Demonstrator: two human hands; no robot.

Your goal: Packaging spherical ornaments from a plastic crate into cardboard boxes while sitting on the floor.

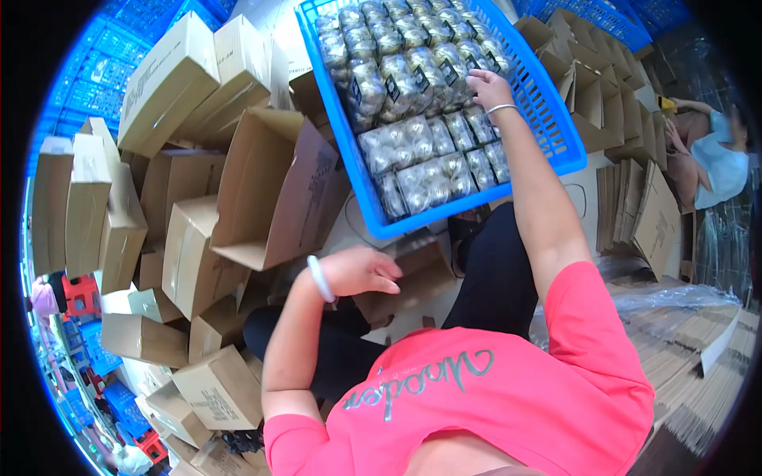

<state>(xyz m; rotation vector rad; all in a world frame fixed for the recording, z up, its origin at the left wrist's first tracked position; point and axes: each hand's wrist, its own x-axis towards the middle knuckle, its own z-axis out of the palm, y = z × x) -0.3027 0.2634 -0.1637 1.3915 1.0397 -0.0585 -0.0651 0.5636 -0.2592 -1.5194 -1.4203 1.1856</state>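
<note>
Left hand (361,272), fingers loosely bent, clasping nothing, near an open carton (258,186); right hand (492,89) at clear packs of shiny balls (421,87), and from my feed I cannot tell whether it pinches one. Packs sit in rows inside the blue crate (452,211). Farther right, a co-worker (718,163) in light blue

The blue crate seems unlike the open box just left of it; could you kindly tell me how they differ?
The crate is blue and slotted; the box is brown cardboard. The crate holds rows of clear packs; no packs show in the box. The right hand is at the crate's packs; no hand reaches into the box. Both are open containers.
</note>
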